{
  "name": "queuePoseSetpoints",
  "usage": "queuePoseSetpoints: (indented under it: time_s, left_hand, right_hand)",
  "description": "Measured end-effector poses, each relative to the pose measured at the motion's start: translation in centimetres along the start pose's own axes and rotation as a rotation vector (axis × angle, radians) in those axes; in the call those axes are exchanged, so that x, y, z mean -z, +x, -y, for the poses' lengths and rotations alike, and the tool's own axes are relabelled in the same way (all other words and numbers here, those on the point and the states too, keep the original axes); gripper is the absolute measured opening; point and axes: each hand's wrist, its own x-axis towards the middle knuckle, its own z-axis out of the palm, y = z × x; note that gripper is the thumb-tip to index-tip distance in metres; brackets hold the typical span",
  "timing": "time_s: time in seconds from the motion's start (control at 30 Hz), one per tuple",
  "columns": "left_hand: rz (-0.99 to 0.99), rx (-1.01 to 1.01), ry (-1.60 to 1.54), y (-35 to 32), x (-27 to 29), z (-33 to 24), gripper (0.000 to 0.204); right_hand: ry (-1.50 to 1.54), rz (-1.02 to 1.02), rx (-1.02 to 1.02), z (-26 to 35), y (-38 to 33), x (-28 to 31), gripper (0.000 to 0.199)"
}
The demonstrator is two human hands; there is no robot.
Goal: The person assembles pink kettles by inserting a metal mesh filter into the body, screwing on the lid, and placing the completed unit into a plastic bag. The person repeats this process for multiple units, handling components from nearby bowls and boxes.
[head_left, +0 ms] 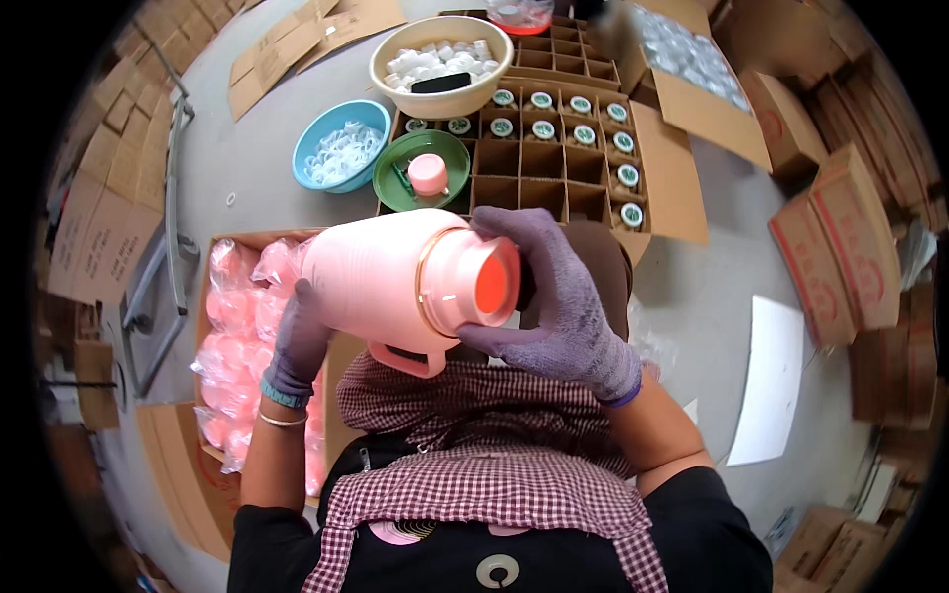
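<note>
A pink thermos jug (381,267) lies tilted on its side above my lap, with its open mouth toward the right and its handle hanging below. A thin gold-coloured ring circles its shoulder, and the inside of the neck looks orange-red. My left hand (300,341), in a purple-grey glove, supports the base end; part of its fingers is hidden behind the jug. My right hand (563,301), gloved alike, grips the neck with thumb below and fingers above. Just beyond the jug, a green bowl (395,196) holds a pink cap (427,174) and a small green item.
A blue basin (304,148) of clear rings and a cream basin (381,71) of white parts with a black phone stand ahead. Right of them, a divided carton (670,198) holds green-and-white-topped items. Bagged pink parts (229,311) fill a carton at left. Stacked cartons (825,247) line the right.
</note>
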Motion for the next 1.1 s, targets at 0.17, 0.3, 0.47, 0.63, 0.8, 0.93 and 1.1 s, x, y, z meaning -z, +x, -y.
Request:
queuePoseSetpoints:
  time_s: [0.17, 0.3, 0.47, 0.63, 0.8, 0.93, 1.1]
  left_hand:
    - [0.038, -0.190, 0.444, -2.7, -0.7, 0.7, 0.030]
    - [-0.231, 0.037, -0.722, -5.0, -2.1, 3.5, 0.085]
    - [-0.115, -0.043, -1.114, -2.0, -1.5, -4.6, 0.078]
    - [-0.251, 0.038, -0.205, -1.7, -1.0, -3.4, 0.098]
    - [-0.224, 0.122, -0.992, -1.7, -2.7, -1.9, 0.072]
    - [-0.133, -0.163, 0.079, 3.4, -2.3, -0.2, 0.052]
    - [-0.117, -0.145, -0.021, 9.3, -6.2, 0.5, 0.047]
  right_hand:
    - [-0.025, -0.117, -0.212, -1.2, -5.4, -0.4, 0.076]
    - [0.074, -0.018, -0.276, -1.7, -7.2, 1.0, 0.067]
    - [-0.180, 0.035, 0.079, 1.6, -4.7, 3.6, 0.071]
    - [0.043, -0.258, 0.063, 0.0, -5.8, 0.6, 0.075]
    - [0.028, -0.026, -0.242, -2.6, -4.6, 2.9, 0.057]
    - [-0.297, -0.109, 0.301, -3.2, -2.1, 4.2, 0.071]
    - [-0.039, -0.125, -0.361, -5.4, -1.8, 4.9, 0.098]
